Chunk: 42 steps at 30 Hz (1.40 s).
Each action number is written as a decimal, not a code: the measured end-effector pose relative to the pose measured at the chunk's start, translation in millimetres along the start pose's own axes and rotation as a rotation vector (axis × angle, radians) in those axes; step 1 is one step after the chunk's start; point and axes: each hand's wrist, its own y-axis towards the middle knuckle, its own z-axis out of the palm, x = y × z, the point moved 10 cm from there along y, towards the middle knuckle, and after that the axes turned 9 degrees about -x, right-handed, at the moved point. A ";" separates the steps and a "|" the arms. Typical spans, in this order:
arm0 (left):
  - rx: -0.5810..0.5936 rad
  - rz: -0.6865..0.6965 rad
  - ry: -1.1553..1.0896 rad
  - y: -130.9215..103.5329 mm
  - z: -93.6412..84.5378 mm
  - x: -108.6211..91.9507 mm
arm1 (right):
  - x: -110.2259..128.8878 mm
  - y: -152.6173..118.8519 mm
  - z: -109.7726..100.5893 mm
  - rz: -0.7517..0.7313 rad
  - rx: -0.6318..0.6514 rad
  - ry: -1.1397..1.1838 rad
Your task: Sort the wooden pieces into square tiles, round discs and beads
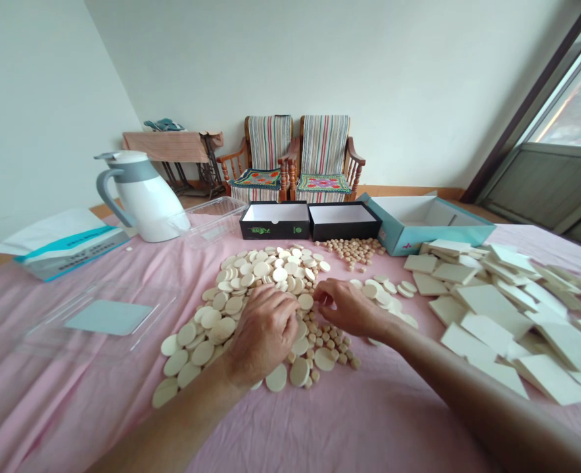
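Note:
My left hand [267, 332] rests over a pile of round wooden discs [202, 353], its fingers curled and closed. Whatever lies under the fingers is hidden. A single pale disc [305, 301] is right beside its fingertips, and I cannot tell whether they grip it. Opposite it, my right hand [348, 306] reaches in from the right with fingers bent into a pinch. Its fingertips are among small wooden beads or cubes [328, 338], and anything held there is too small to make out. More discs [382, 294] are scattered behind the right hand.
Square wooden tiles [497, 309] are heaped at right. Two black boxes [275, 229] and a light-blue box [409, 240] line the back, with small beads [354, 251] before them. At left are a white jug [152, 207], a plastic package [73, 246] and clear trays [167, 309].

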 end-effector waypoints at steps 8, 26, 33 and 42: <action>-0.004 0.005 0.001 -0.5 1.4 -0.3 | 8.3 -4.6 5.3 -0.027 -0.074 -0.003; 0.057 0.004 0.011 -0.6 6.1 -1.9 | -33.0 5.8 -47.6 0.161 -0.184 -0.432; 0.074 -0.014 0.014 -0.9 7.5 0.2 | -9.7 -0.9 -25.5 0.025 0.171 -0.143; 0.064 -0.018 0.019 -0.9 6.0 1.5 | 26.3 -21.9 -2.4 -0.080 0.360 -0.042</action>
